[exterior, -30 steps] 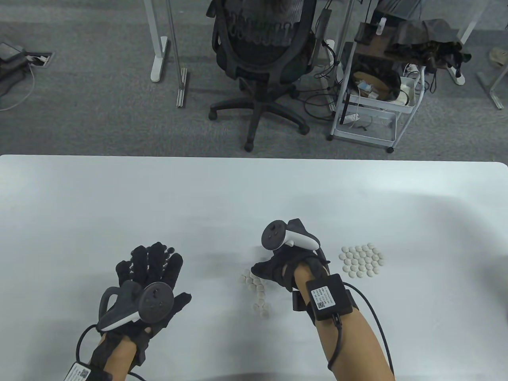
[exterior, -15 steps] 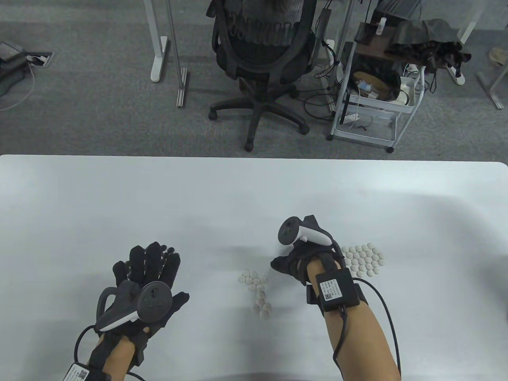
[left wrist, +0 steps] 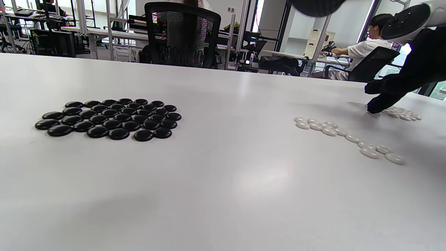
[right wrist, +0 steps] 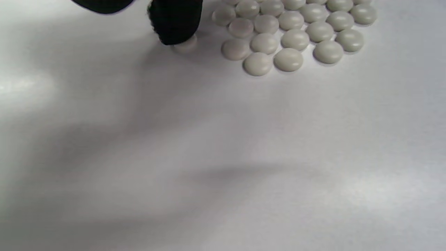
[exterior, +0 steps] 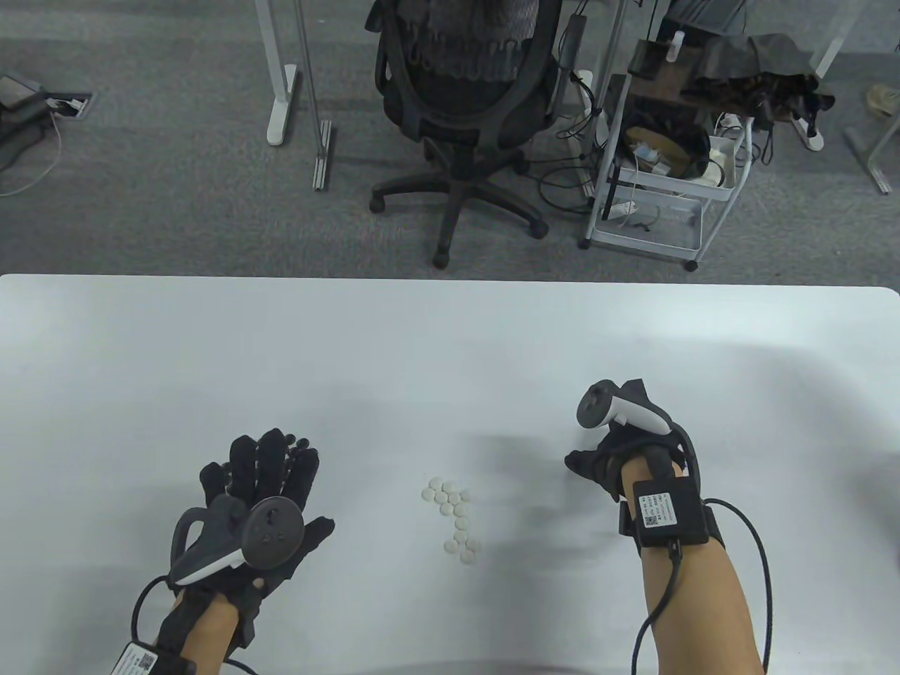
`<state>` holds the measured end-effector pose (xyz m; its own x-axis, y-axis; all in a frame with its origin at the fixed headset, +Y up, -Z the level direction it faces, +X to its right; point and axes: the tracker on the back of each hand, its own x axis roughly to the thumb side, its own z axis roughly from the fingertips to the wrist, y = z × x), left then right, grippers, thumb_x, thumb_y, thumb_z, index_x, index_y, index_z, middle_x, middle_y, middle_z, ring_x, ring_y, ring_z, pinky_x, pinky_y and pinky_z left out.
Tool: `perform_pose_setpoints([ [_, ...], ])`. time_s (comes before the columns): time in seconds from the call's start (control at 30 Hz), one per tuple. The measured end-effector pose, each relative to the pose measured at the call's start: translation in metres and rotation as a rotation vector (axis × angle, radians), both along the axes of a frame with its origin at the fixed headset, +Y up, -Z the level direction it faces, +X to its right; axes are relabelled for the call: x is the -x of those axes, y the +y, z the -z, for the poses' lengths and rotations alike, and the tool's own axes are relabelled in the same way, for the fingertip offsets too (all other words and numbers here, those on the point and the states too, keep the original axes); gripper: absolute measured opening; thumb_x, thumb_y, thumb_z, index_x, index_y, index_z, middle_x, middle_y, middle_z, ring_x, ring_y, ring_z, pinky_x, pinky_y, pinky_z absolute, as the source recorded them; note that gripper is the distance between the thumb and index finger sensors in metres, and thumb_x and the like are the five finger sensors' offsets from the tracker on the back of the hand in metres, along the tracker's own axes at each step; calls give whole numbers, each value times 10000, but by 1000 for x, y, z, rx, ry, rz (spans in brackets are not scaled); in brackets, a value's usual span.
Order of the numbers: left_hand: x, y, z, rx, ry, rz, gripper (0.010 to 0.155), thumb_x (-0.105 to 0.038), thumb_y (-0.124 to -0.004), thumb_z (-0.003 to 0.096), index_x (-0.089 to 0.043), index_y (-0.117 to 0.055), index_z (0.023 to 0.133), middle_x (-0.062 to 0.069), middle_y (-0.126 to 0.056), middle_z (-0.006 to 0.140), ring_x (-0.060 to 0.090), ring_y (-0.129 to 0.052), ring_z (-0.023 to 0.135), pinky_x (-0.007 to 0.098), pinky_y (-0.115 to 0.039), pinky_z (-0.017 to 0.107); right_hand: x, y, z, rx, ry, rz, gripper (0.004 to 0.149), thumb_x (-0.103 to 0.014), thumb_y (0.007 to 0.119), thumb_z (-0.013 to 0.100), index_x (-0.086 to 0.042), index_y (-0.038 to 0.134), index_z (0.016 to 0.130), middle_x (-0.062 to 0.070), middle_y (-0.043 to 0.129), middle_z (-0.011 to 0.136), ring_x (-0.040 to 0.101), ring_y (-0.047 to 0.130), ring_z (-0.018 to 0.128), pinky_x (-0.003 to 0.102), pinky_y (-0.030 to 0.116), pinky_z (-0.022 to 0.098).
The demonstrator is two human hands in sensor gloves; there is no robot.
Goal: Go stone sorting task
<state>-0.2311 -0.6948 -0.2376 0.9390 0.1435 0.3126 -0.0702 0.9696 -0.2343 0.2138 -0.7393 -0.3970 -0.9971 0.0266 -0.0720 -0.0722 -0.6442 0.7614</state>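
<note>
My left hand (exterior: 271,460) lies flat with its fingers spread, holding nothing, over the black stones, which it mostly hides in the table view. The left wrist view shows that tidy black stone patch (left wrist: 108,118). Several loose white stones (exterior: 453,517) trail down the middle of the table (exterior: 422,337). My right hand (exterior: 598,464) hovers over the white stone pile (right wrist: 289,35), hiding it from above. One fingertip (right wrist: 174,24) presses a single white stone (right wrist: 186,45) against the table at the pile's left edge, with the thumb apart from it.
Beyond the table's far edge stand an office chair (exterior: 464,105) and a white wire cart (exterior: 661,183) on grey carpet. Cables run from both wrists toward the near edge.
My right hand has moved right, from the loose white stones in the middle to the white pile. The left hand has stayed where it was.
</note>
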Motion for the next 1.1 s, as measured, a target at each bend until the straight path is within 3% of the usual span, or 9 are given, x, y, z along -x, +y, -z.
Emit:
perform_pose_setpoints([
  [0.3,1,1,1,-1,6,1,777,-512,-485,630,-107,-115,1179,360,128,1128,629,140,915,849,-29,558,-6,11,3,-20,-23,38,623,-515,490,541,-241,602,1089,222,-14,1097,556,-102,889,818,46,542],
  [0.47,1,0,1,0,7,1,776,-512,-486,629,-107,-118,1180,361,124,1129,629,137,917,849,-31,558,42,40,1,-62,123,165,613,-513,499,547,-238,636,1077,231,15,1109,557,-97,892,818,54,543],
  [0.6,2,1,1,2,12,-1,776,-511,-486,629,-106,-118,1180,362,125,1129,630,136,917,850,-30,557,92,49,-7,-77,288,204,608,-513,511,549,-230,661,1067,231,41,1119,558,-84,902,818,63,550],
  [0.87,4,2,0,11,10,-14,773,-510,-489,630,-106,-131,1184,360,123,1130,629,135,919,849,-30,557,174,23,-26,-25,476,248,611,-516,500,548,-244,603,1085,233,14,1110,557,-89,899,817,64,552],
  [1.1,3,3,0,3,6,-11,774,-509,-488,631,-108,-117,1179,363,127,1126,632,132,921,851,-32,558,192,-5,-21,13,462,231,626,-521,485,545,-250,536,1107,240,-18,1096,560,-98,891,818,60,548],
])
